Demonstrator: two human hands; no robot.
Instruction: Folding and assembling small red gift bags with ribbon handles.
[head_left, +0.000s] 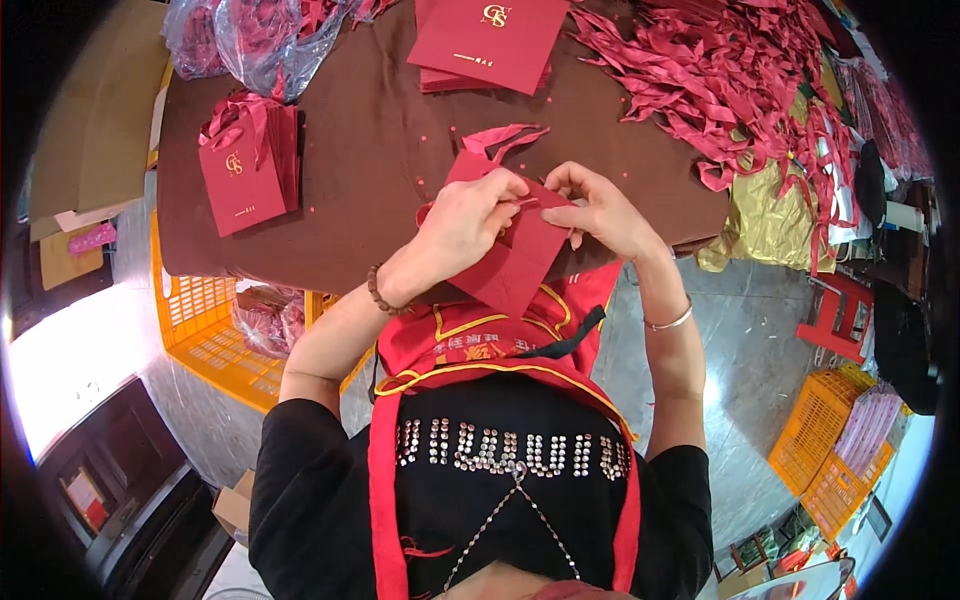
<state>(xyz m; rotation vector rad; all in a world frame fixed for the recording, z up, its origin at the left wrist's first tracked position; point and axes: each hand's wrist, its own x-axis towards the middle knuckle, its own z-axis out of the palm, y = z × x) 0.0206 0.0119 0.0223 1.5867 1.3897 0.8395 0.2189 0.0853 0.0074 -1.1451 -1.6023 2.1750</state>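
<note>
A small dark red paper bag is held tilted over the table's near edge, in front of my apron. My left hand is closed at the bag's left side, thumb and fingertips pinched together near its upper part. With fingers curled, my right hand pinches the bag's upper right edge. A red ribbon loops out from the bag's far end. Whether a second ribbon end lies between my fingertips is too small to tell.
On the brown-covered table a stack of ribboned red bags stands left and flat red bags lie at the back. A heap of red ribbons fills the right. An orange crate sits below left; a red stool stands right.
</note>
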